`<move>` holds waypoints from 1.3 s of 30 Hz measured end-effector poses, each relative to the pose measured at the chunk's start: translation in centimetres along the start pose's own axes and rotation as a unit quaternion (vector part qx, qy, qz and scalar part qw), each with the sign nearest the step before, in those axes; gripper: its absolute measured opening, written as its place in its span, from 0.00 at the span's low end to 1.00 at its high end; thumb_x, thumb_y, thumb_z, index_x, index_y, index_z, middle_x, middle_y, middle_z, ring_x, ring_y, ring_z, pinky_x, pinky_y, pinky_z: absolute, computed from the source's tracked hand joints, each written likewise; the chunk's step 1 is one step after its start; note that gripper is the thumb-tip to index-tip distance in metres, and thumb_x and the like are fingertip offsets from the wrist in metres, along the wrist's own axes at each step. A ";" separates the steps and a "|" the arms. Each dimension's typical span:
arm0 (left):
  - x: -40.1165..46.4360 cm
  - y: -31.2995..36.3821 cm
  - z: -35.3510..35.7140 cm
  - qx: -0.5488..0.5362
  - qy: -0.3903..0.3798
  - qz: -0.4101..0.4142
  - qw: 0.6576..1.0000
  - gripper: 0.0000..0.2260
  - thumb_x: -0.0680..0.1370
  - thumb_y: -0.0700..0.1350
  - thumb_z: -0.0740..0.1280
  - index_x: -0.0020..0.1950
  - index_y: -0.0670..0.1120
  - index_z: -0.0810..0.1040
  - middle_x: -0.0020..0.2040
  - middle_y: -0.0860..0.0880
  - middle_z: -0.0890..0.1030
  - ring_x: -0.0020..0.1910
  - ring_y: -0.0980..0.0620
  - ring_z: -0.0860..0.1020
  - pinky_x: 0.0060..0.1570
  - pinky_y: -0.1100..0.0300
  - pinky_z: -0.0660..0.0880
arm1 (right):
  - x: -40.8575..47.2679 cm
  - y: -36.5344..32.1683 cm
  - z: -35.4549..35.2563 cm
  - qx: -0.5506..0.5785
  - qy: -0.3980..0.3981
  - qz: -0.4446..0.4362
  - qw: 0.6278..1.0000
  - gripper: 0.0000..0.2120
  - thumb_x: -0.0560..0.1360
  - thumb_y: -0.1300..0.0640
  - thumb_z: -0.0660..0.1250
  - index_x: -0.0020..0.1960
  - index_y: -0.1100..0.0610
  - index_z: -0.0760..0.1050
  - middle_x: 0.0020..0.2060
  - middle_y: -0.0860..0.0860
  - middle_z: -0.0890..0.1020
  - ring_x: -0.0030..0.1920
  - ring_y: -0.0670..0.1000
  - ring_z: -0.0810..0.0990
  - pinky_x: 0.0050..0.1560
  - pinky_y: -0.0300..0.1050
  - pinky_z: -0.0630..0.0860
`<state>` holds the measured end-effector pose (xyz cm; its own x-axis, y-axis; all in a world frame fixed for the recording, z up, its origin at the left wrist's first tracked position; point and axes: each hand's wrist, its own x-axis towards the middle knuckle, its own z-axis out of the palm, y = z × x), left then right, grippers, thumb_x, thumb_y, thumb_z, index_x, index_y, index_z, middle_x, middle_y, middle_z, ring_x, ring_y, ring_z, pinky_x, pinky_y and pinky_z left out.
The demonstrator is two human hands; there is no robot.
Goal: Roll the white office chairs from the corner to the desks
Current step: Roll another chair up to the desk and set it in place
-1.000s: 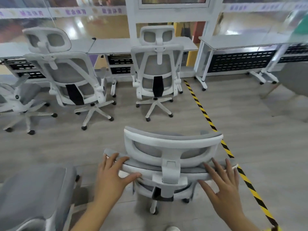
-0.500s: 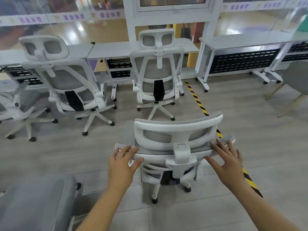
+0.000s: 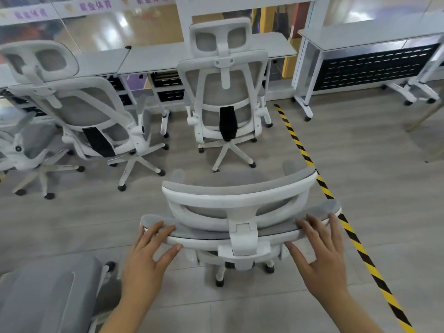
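1. Head view, against half a second ago: the pushed chair (image 3: 236,212) sits a little further left, so more of the black-and-yellow floor tape (image 3: 322,188) shows past its right side. Both hands have slid slightly nearer on the backrest's top edge.
2. The left hand (image 3: 147,255) lies palm down on the left end of the backrest rim. Its fingers (image 3: 153,233) are spread and rest flat over the grey mesh, with the thumb stretched along the white frame; they press rather than clench.
3. The right hand (image 3: 320,251) mirrors it at the right end, fingers splayed on the rim and thumb pointing inward, loose and not wrapped around anything.
4. Both forearms reach forward from the near edge, wrists roughly straight.
5. The pushed chair stands on the grey floor in the near middle, just left of the tape, its headrest toward the desks (image 3: 163,60).
6. Two chairs are parked at the far desks: a middle chair (image 3: 225,92) straight ahead and a left chair (image 3: 79,109) angled beside it.
7. Another grey seat (image 3: 45,296) sits at the near left corner.
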<state>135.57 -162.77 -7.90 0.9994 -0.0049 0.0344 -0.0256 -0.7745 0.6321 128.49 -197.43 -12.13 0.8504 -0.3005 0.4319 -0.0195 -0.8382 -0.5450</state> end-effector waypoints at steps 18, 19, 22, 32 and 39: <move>4.9 0.8 1.5 -0.006 0.009 0.031 0.999 0.17 0.70 0.61 0.68 0.59 0.66 0.76 0.65 0.67 0.69 0.74 0.53 0.60 0.67 0.51 0.66 | 4.2 1.2 1.0 0.048 0.008 -0.005 0.999 0.29 0.77 0.36 0.58 0.65 0.57 0.76 0.67 0.55 0.75 0.78 0.59 0.54 0.77 0.40 0.49; 5.0 0.8 1.5 -0.010 0.010 0.033 0.999 0.17 0.70 0.61 0.68 0.59 0.66 0.76 0.65 0.67 0.69 0.74 0.53 0.61 0.67 0.51 0.66 | 4.3 1.1 0.9 0.050 0.008 -0.004 0.999 0.30 0.77 0.35 0.58 0.65 0.57 0.76 0.66 0.55 0.75 0.78 0.59 0.54 0.77 0.40 0.49; 5.0 0.9 1.5 0.007 0.015 0.033 0.999 0.16 0.71 0.60 0.68 0.59 0.65 0.77 0.64 0.68 0.68 0.73 0.55 0.62 0.64 0.52 0.68 | 4.3 1.1 0.8 0.049 0.007 -0.006 0.999 0.30 0.76 0.35 0.59 0.65 0.57 0.76 0.66 0.54 0.75 0.78 0.59 0.56 0.77 0.41 0.50; 4.4 0.8 1.4 0.008 0.007 0.039 0.999 0.18 0.71 0.64 0.65 0.60 0.65 0.76 0.64 0.69 0.67 0.73 0.53 0.62 0.63 0.50 0.71 | 3.9 1.1 0.4 0.048 0.005 0.006 0.999 0.27 0.72 0.40 0.64 0.65 0.54 0.76 0.65 0.53 0.76 0.77 0.57 0.57 0.73 0.53 0.55; 4.0 0.6 0.9 0.044 -0.015 0.045 0.998 0.20 0.71 0.66 0.62 0.62 0.65 0.75 0.66 0.66 0.68 0.74 0.53 0.61 0.64 0.50 0.69 | 3.1 1.5 0.4 0.045 0.003 -0.010 0.999 0.27 0.74 0.39 0.62 0.65 0.56 0.76 0.66 0.54 0.75 0.77 0.59 0.56 0.75 0.56 0.56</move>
<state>139.60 -163.79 -8.05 0.9935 -0.0942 0.0645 -0.1141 -0.8225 0.5571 131.35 -199.45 -11.89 0.8467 -0.2871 0.4480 0.0451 -0.8002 -0.5980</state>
